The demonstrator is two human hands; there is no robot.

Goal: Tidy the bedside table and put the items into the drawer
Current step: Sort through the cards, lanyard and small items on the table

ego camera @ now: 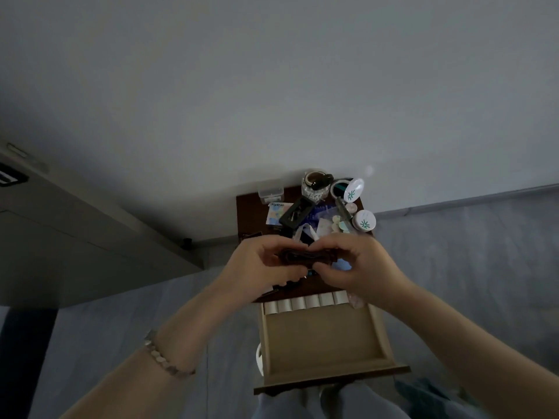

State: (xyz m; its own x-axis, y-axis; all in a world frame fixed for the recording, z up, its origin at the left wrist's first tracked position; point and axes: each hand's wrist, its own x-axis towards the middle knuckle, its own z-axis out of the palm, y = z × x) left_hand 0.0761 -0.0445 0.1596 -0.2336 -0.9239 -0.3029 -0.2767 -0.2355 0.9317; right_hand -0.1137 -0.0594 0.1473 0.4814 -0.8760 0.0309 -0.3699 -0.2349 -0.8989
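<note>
- Head view: the left hand (266,264) and the right hand (358,263) are brought close together above the front part of the bedside table (246,214).
- Both hands grip one dark brown object (305,257), which spans the gap between them. The left hand's fingers curl round its left end, and the right hand's thumb and fingers pinch its right end. The low light hides what kind of object it is.
- The dark brown object is held in the air over the tabletop, not in the drawer (326,340).
- The drawer stands pulled out below the hands, toward the person. Its inside is light wood, and a row of white rolls (305,303) lies side by side along its back.
- At the back of the tabletop stand a glass jar (314,187) and, to its left, a small clear box (270,193).
- Two white round tins (354,189) with a green leaf mark sit on the right side of the table, one behind the other.
- A pastel carton (278,211) marked "Hydron" lies left of centre, with a black rectangular tray (295,215) overlapping its right edge.
- A beaded bracelet (168,359) circles the left wrist.
</note>
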